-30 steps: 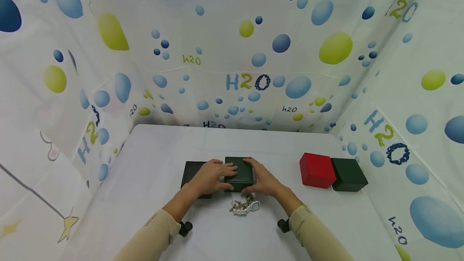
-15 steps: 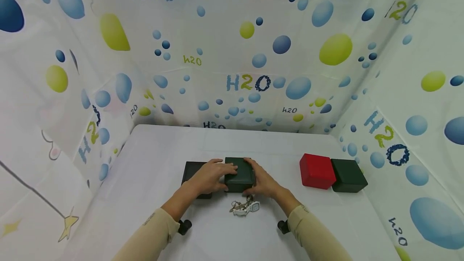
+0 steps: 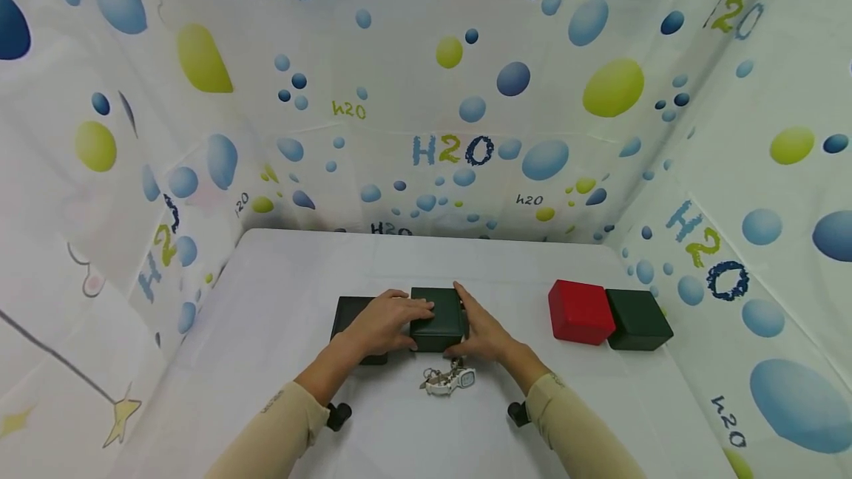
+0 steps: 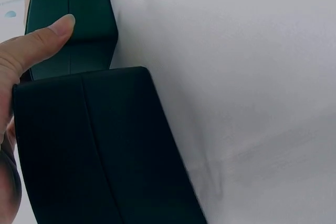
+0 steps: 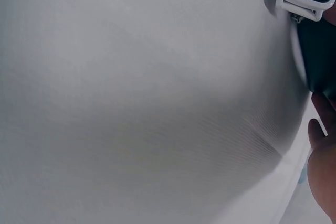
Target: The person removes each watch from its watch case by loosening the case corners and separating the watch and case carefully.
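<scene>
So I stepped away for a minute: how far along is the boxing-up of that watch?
Early. Nothing looks packed: the watch lies loose on the table, outside any box. In hand: the left hand and right hand hold the closed green box, a black box beside it. Left, probably: opening it and putting the watch inside.

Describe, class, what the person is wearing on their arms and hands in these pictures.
Both arms are covered in long, close-fitting beige sleeves reaching the wrists, each with a small dark marking near the cuff, too small to read. The left hand and right hand are bare, with no gloves visible. A small black device sits under each wrist.
</scene>
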Tool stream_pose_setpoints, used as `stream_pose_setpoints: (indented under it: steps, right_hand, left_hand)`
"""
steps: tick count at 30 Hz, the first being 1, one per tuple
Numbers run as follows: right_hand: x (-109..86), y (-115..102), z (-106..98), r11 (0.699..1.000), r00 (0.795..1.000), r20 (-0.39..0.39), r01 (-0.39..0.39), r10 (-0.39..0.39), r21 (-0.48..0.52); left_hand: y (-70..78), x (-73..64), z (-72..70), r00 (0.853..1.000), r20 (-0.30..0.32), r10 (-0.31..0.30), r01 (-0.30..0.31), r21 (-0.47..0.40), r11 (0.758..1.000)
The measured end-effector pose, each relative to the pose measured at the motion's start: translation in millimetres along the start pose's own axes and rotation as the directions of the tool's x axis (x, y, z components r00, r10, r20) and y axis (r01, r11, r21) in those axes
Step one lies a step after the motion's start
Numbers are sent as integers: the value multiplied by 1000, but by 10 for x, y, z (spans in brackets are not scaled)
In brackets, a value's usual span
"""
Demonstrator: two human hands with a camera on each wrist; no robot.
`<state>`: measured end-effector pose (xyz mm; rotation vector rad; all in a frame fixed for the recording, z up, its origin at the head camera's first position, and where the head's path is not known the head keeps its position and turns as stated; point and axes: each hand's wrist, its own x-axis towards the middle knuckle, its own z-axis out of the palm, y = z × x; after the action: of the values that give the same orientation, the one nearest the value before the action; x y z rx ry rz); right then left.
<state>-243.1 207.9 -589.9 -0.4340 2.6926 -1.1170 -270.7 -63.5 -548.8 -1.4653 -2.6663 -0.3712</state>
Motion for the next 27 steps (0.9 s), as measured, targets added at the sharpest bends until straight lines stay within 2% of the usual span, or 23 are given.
stream_pose_setpoints:
  steps: [6,13,17,21,27]
  right_hand:
    - [2,-10,-26,999,1000,15,-11,12,-47]
    - [11,8,-60,999,999,34,4,-3,-34]
    - [21,23,-67,1000,1000,29,5,-4,-28]
    - [34,27,-68,1000,999,32,-2,3,-30]
    - [36,13,-76,1000,999,35,-4,5,-25]
  left_hand:
    - [-24,5,-14,1000,14,13,-13,-2,1000]
    - [-37,-14,-39,1000,3,17,-17,-34,999]
    - [-46,-36,-27,997,-60,56,-55,9,998]
    - [-53,-55,-10,987,-131,96,-87,75,993]
    - [-43,-73,4,970,-201,134,-119,87,989]
